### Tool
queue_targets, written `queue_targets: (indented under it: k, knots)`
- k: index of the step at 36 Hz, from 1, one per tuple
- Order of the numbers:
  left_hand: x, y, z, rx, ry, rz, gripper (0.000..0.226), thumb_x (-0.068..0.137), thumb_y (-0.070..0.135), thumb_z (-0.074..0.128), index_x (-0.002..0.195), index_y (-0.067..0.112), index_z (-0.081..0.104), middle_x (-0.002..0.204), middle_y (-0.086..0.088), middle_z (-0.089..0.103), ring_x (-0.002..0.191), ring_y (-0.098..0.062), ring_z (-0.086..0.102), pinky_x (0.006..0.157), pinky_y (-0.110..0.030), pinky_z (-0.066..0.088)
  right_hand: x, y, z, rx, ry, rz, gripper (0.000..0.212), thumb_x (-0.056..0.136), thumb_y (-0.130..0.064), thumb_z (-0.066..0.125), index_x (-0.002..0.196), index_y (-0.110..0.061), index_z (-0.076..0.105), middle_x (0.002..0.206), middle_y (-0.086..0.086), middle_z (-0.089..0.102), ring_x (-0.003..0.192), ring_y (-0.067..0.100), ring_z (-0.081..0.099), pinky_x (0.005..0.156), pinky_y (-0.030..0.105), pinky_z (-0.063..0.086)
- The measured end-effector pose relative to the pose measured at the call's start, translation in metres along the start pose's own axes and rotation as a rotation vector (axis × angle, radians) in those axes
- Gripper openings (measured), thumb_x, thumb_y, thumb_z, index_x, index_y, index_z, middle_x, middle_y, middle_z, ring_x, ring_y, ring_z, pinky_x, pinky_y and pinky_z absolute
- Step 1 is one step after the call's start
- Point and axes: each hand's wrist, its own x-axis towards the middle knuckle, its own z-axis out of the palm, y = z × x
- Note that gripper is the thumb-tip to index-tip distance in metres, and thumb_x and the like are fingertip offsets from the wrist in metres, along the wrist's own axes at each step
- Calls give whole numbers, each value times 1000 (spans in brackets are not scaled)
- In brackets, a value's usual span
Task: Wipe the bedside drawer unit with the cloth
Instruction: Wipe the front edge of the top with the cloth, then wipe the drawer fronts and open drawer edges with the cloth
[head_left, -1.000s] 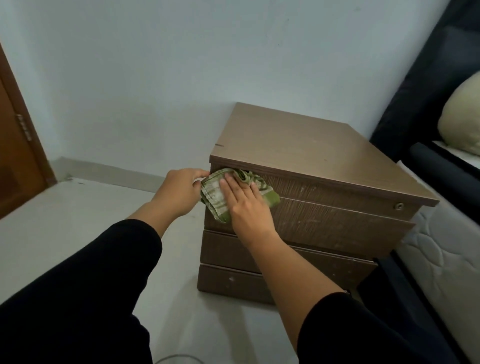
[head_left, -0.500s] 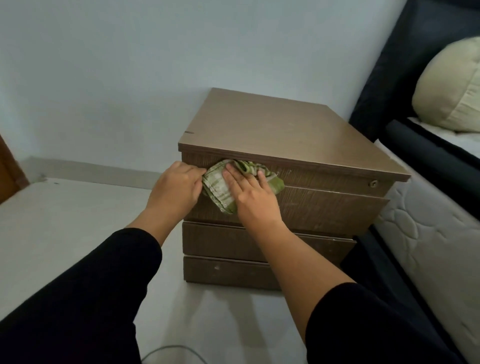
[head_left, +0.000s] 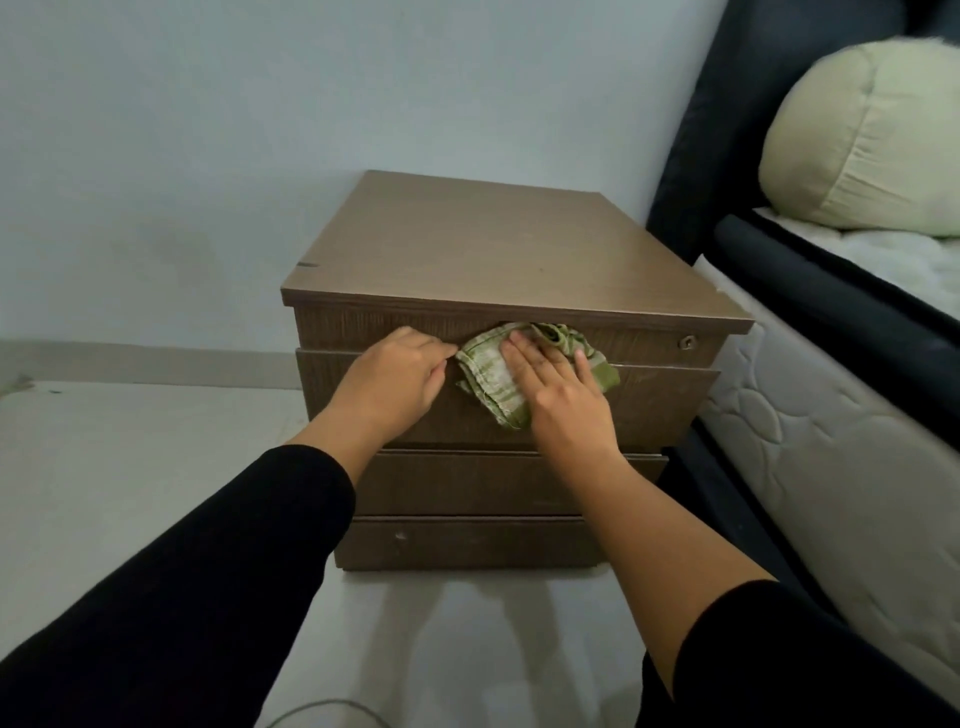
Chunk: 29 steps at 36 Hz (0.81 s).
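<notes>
A brown wooden bedside drawer unit (head_left: 498, 244) stands on the floor against the wall, its drawer fronts facing me. A crumpled green and white checked cloth (head_left: 485, 371) lies against the top drawer front, just under the top panel's lip. My right hand (head_left: 563, 400) lies flat on the cloth, fingers spread, pressing it to the wood. My left hand (head_left: 397, 376) sits just left of the cloth with curled fingers on the upper edge of the drawer front, touching the cloth's left corner.
A bed with a dark frame (head_left: 810, 280), a quilted white mattress (head_left: 831, 467) and a pale pillow (head_left: 867, 140) stands close on the right. A lock (head_left: 687, 342) sits at the top drawer's right end. A thin cable (head_left: 322, 713) lies on the pale floor near me.
Both hands and the cloth have slid to the right along the top drawer front, from the left corner toward its middle. My view has also turned, showing more of the bed.
</notes>
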Motion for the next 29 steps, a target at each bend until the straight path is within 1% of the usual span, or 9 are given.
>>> queue_targets:
  k: [1, 4, 8, 11, 17, 21, 23, 26, 29]
  knots:
    - [3, 2, 1, 1, -6, 9, 28, 87, 9, 56, 113, 6, 66, 104, -10, 70, 99, -26, 60, 83, -35, 49, -3, 5, 0, 2, 2, 16, 64, 92, -2, 37, 149, -21, 17, 157, -2, 23, 144, 22, 24, 118, 46, 7]
    - [11, 11, 6, 5, -24, 33, 29, 88, 11, 54, 115, 8, 64, 108, -8, 69, 103, -25, 59, 85, -34, 48, -12, 23, -1, 17, 39, 68, 65, 91, 0, 39, 149, -21, 20, 156, -1, 24, 145, 23, 23, 118, 46, 8]
    - [18, 24, 14, -24, -35, 48, 29, 89, 11, 53, 117, 9, 64, 109, -8, 69, 105, -23, 58, 86, -33, 47, -20, 43, -4, 24, 9, 148, 64, 94, 1, 33, 150, -21, 14, 159, -1, 16, 147, 21, 11, 119, 43, 6]
    - [25, 36, 22, -44, -44, 63, 29, 89, 10, 54, 116, 9, 64, 108, -8, 69, 104, -23, 58, 84, -33, 48, -26, 56, -5, 37, 15, 208, 62, 95, 0, 32, 150, -21, 13, 159, -2, 13, 147, 21, 9, 119, 41, 9]
    - [38, 56, 34, -64, -86, 93, 31, 91, 14, 52, 121, 12, 61, 114, -6, 67, 110, -19, 55, 89, -32, 46, -37, 83, -3, 58, 22, 346, 63, 95, 1, 32, 151, -19, 10, 160, 0, 9, 148, 21, 5, 119, 39, 10]
    - [46, 68, 40, -66, -101, 106, 32, 92, 15, 50, 122, 11, 60, 116, -7, 66, 112, -20, 54, 90, -31, 45, -41, 97, -5, 103, 62, 383, 65, 90, 8, 35, 149, -11, 17, 158, 9, 17, 147, 28, 11, 119, 38, 12]
    - [50, 77, 45, -74, -117, 108, 32, 93, 16, 49, 123, 12, 59, 117, -7, 65, 112, -20, 54, 91, -31, 44, -47, 102, -6, 141, 119, 492, 64, 87, 9, 40, 147, -6, 24, 153, 15, 27, 142, 31, 23, 116, 36, 20]
    - [57, 89, 52, -86, -138, 109, 33, 94, 19, 48, 125, 13, 57, 121, -5, 63, 114, -19, 53, 93, -29, 43, -58, 112, -8, 212, 244, 747, 61, 84, 4, 48, 142, -7, 34, 138, 16, 46, 126, 31, 41, 100, 38, 38]
    - [64, 99, 57, -99, -153, 105, 34, 94, 20, 46, 126, 14, 56, 123, -4, 62, 116, -19, 51, 96, -30, 41, -64, 126, -4, 215, 323, 791, 62, 80, 1, 55, 139, -9, 39, 134, 15, 50, 122, 30, 44, 99, 37, 39]
